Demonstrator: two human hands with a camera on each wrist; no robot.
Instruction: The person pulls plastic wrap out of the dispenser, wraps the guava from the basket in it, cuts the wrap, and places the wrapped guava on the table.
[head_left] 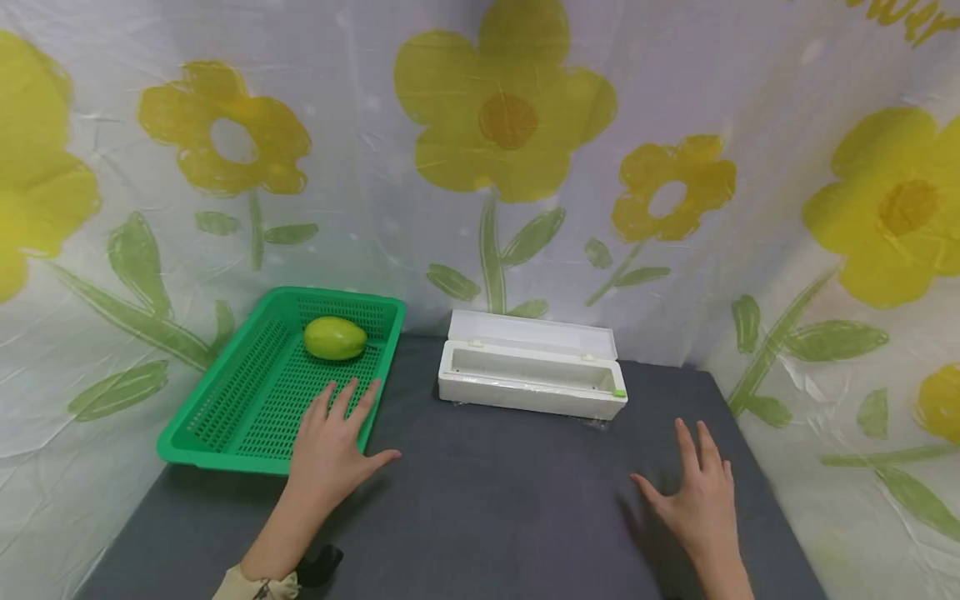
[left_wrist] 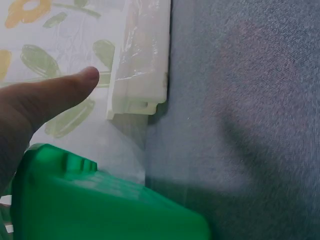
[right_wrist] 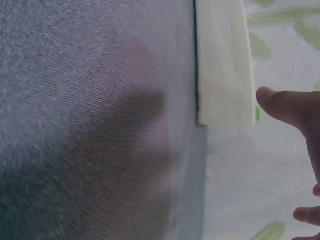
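Observation:
My left hand (head_left: 333, 450) hovers with fingers spread at the near right edge of a green plastic basket (head_left: 176, 450). Inside that basket, toward the back, lies a smooth yellow-green oval fruit (head_left: 335, 338). On the right side my right hand (head_left: 699, 504) is held with thumb and fingers apart, nothing in it. Between and beyond the hands stands a long white box (head_left: 525, 396) with its lid (head_left: 532, 333) tipped back and a small green tab (head_left: 618, 393) at the right end. The left wrist view shows the left thumb (left_wrist: 65, 95) beside the box's end.
A dark grey cloth (head_left: 517, 500) covers the table. Behind and on both sides hangs a white curtain (head_left: 360, 150) printed with yellow flowers; the basket and the box stand close to it. A black strap (head_left: 321, 567) is at my left wrist.

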